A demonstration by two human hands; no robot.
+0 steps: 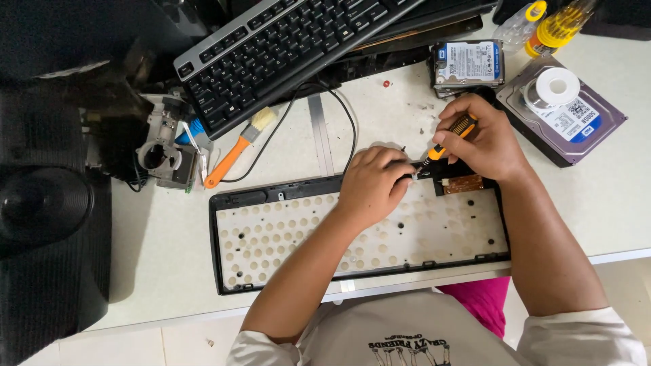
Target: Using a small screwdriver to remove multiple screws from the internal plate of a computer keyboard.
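Observation:
An opened keyboard shell (224,210) lies flat on the white table, black frame around a pale sheet dotted with round domes. My left hand (371,186) rests on its upper middle, fingertips pinched near the tip of a screwdriver. My right hand (481,139) grips the orange and black screwdriver (453,135), which slants down-left toward the shell's top edge. A small brown circuit board (464,184) sits in the shell's top right corner, just under my right hand.
A whole black and silver keyboard (271,47) lies tilted at the back. An orange-handled brush (237,146), a black cable (346,118), two hard drives (468,64) (576,125), a solder spool (554,87), yellow bottles (553,27) and a grey metal part (163,152) surround the shell.

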